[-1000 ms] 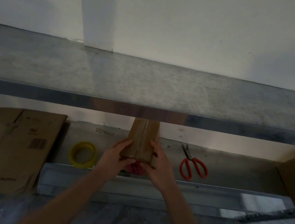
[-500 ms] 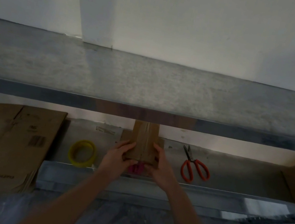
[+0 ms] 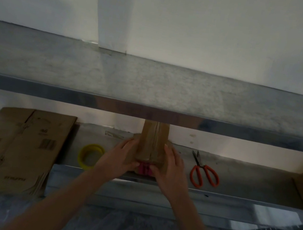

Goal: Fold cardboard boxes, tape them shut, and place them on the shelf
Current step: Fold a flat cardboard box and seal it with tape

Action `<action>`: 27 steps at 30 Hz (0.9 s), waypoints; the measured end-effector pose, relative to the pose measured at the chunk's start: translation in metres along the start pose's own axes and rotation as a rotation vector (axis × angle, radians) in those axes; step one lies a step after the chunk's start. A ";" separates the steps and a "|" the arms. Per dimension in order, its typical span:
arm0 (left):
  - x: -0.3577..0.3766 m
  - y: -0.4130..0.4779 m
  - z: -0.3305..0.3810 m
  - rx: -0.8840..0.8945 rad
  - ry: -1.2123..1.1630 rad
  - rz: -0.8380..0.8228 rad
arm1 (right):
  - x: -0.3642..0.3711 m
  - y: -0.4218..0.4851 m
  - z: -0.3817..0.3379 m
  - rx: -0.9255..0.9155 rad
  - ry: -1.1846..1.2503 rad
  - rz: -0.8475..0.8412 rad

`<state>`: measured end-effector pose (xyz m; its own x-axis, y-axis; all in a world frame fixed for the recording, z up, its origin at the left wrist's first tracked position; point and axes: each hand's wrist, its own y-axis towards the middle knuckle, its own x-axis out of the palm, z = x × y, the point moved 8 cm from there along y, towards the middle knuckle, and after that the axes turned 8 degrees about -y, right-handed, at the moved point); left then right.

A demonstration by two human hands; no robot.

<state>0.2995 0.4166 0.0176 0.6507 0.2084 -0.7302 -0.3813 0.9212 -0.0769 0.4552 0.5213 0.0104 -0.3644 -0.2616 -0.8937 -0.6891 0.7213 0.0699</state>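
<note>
Clasping the cardboard box (image 3: 152,144), the left hand (image 3: 119,158) and right hand (image 3: 172,168) wrap its sides. Orange scissors (image 3: 199,164) lie nearby.

I read the tall brown cardboard box (image 3: 152,145) as matt, fibrous paperboard, with a faint sheen along its taped seam; the grey metal upper shelf (image 3: 151,86) looks dull and mottled on top, while its front lip (image 3: 89,98) is polished and reflective; the flattened brown cardboard sheets (image 3: 20,149) are matt and printed; the yellow tape roll (image 3: 91,154) looks like smooth, glossy plastic; the orange-handled scissors (image 3: 205,174) pair plastic grips with dark metal blades; the white wall (image 3: 221,26) is matt paint.
</note>
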 end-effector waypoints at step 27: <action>-0.055 -0.063 -0.144 0.303 0.221 -0.248 | 0.137 -0.025 -0.121 0.288 0.068 -0.124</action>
<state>0.1929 0.3000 -0.0347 0.5299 -0.0758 -0.8447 -0.0006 0.9960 -0.0898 0.3464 0.3899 -0.0595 -0.3365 -0.3943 -0.8552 -0.5292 0.8304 -0.1747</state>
